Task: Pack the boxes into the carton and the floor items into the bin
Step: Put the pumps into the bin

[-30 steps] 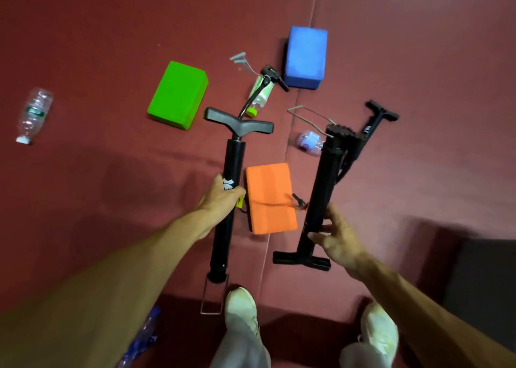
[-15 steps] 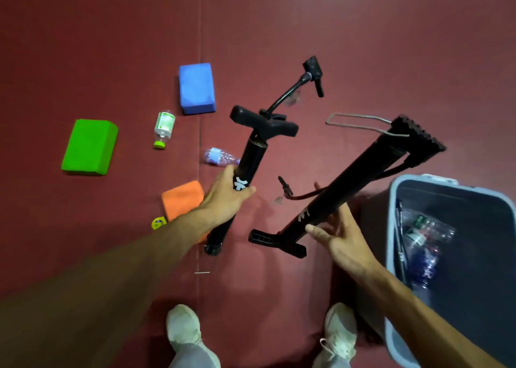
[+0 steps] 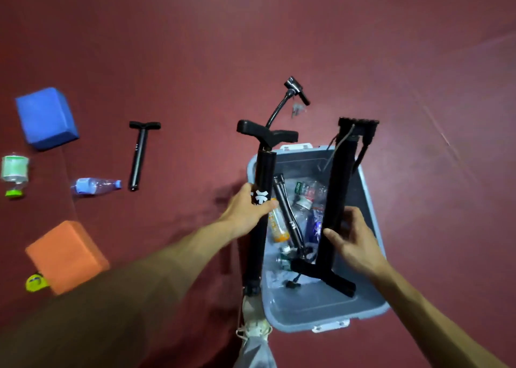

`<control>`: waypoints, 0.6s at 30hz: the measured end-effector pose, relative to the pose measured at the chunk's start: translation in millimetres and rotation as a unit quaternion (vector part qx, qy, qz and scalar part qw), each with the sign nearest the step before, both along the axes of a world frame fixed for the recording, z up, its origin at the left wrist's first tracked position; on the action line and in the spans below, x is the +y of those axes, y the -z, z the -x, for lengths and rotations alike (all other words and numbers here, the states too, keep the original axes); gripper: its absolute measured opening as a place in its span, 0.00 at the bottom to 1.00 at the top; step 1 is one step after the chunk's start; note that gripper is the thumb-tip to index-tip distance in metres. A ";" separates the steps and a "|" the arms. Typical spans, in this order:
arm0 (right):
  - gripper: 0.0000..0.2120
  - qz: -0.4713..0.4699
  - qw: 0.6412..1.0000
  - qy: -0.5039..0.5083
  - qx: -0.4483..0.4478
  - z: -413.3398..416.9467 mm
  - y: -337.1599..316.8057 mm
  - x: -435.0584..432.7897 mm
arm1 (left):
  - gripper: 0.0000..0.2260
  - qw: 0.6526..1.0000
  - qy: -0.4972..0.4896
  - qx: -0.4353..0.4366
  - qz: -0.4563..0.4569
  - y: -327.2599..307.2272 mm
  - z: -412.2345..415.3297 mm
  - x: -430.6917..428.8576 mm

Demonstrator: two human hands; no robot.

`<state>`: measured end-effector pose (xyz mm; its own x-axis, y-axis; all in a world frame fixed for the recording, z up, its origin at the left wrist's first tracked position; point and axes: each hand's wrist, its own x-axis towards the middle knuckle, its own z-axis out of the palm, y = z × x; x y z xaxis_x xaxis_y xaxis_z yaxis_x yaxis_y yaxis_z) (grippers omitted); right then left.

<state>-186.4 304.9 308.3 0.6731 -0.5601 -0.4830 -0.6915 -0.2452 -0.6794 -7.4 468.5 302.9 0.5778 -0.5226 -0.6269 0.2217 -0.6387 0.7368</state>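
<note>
Head view, hands: Your left hand (image 3: 248, 211) grips the logo-marked pump (image 3: 264, 177) at mid-barrel. Your right hand (image 3: 354, 239) curls round the barrel of the second pump (image 3: 339, 188).
Head view, pumps: The logo-marked pump hangs along the left rim of the bin (image 3: 321, 311), T-handle up. The second pump stands with its T-handle down inside the bin and its foot plate above the far rim.
Head view, done so far: The bin already holds a heap of bottles (image 3: 304, 200) and a slim black pump (image 3: 287, 214).
Head view, in hand: By the look of it, you are about to drop both pumps in; neither is released yet.
Head view, left on the floor: A third pump (image 3: 138, 155), a clear bottle (image 3: 95, 186) just beside it, a green-capped bottle (image 3: 14, 172) and a small yellow-green item (image 3: 35, 282) lie toward the floor's left edge.
Head view, boxes: The blue block (image 3: 46, 117) and orange block (image 3: 65, 256) sit unpacked on the floor; no carton is in view.
</note>
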 end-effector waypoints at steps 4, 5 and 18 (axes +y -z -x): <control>0.26 0.018 0.998 0.024 0.056 34.4 49.1 -36.6 | 0.23 0.996 -0.008 0.084 -0.027 50.1 51.6 -46.2; 0.30 0.014 0.998 0.023 0.063 40.2 62.0 -44.1 | 0.27 0.994 -0.010 0.102 -0.039 63.7 61.6 -53.7; 0.28 -0.034 0.979 0.018 0.198 54.3 225.3 -65.4 | 0.27 0.974 0.026 0.108 -0.196 223.6 109.3 -87.2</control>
<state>-240.7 239.5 83.1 0.4053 -0.5378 -0.7392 -0.9118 -0.1795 -0.3693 -116.7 381.3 79.3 0.3893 -0.2441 -0.8882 0.3037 -0.8763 0.3740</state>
